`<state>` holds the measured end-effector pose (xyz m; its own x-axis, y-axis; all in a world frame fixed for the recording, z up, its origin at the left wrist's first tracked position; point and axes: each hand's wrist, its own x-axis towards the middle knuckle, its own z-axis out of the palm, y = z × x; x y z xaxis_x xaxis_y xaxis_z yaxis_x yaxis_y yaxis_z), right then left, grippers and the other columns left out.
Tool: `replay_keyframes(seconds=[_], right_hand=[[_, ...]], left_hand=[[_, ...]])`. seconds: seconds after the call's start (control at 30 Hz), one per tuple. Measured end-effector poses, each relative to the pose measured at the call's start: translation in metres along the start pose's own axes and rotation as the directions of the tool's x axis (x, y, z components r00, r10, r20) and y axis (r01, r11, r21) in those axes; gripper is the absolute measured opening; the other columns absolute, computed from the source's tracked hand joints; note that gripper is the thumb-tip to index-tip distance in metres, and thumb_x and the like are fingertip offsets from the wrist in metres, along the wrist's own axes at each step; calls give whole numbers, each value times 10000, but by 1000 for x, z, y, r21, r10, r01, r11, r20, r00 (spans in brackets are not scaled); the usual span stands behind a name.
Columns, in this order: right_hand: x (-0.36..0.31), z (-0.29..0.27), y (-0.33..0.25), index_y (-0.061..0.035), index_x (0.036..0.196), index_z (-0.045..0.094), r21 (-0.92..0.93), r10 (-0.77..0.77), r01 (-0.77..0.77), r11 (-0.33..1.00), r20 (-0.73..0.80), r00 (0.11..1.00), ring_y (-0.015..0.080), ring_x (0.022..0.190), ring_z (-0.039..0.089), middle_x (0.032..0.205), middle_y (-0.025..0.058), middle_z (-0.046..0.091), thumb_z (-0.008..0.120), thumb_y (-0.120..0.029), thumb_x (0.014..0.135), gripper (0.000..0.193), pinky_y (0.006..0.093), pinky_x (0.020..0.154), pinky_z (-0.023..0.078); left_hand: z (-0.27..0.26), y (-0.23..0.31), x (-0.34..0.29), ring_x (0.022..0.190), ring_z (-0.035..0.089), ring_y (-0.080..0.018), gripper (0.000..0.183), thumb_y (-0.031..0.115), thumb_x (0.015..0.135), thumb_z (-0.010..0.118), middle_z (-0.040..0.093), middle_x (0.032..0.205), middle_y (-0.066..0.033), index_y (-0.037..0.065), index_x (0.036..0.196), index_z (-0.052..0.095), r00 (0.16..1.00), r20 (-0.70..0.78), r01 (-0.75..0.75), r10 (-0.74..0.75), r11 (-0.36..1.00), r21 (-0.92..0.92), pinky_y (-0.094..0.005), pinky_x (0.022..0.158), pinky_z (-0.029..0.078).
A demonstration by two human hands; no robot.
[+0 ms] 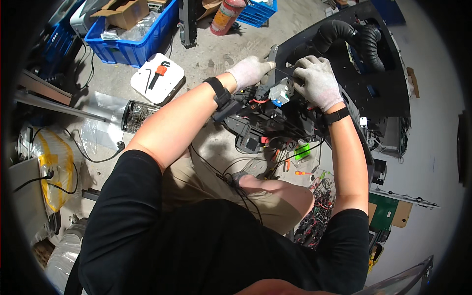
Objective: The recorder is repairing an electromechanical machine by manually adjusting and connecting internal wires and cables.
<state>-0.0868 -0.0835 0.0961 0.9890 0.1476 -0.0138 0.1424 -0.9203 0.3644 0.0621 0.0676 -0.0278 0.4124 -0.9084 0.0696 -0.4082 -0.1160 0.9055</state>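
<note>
Both of my hands wear whitish work gloves. My left hand (250, 72) is closed, its thumb and fingertips pressed together beside a grey metal bracket (273, 55) at the edge of a black machine housing (319, 24). My right hand (317, 82) is closed too, fingers curled down over the opened machine. A thin dark strand runs between the hands; I cannot make out what either one grips. Below them lies an assembly of black parts and wiring (268, 118), with a silvery-white block (281, 92) bearing a blue piece. A ribbed black hose (339, 33) bends across the housing.
Left of the machine, a white stool top (169, 73) carries hex keys (158, 73). A metal tray of screws (136, 116) lies nearby. Behind stand a blue crate (132, 49) and a red cylinder (226, 17). Loose cables (317, 216) pile up by my right knee.
</note>
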Motion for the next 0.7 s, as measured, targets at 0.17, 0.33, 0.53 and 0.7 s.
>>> replay_keyframes(seconds=[0.17,0.33,0.53,0.7], right_hand=[[1,-1,0,-137,859,750,-7,23,-23,1000,3,1000,249,1093,620,1036,31,682,736,-269,756,169,432,945,468],[0,-1,2,-132,839,744,24,3,-3,1000,-9,1000,250,1081,620,1032,24,681,738,-272,758,161,429,931,468],[4,-4,0,-134,832,740,53,-25,26,998,-20,999,246,1081,618,1034,13,676,750,-273,764,155,425,938,463],[-1,-1,2,-136,843,734,29,-29,30,999,-6,1000,248,1084,617,1039,16,673,762,-254,757,149,432,948,463]], left_hand=[[2,5,-7,864,715,-299,404,388,990,601,728,849,-164,1,1011,715,963,-222,-179,152,977,-111,-408,779,540],[4,-3,-3,819,693,-281,371,385,997,604,722,864,-134,36,1056,715,963,-164,-211,215,977,39,-382,738,532],[24,-25,16,474,440,-92,357,389,1057,542,542,648,29,88,947,698,852,417,496,-316,236,-835,-272,428,311],[12,5,1,554,582,-186,413,456,1018,571,641,726,-37,65,973,695,888,274,453,-370,601,-658,-343,484,428]])
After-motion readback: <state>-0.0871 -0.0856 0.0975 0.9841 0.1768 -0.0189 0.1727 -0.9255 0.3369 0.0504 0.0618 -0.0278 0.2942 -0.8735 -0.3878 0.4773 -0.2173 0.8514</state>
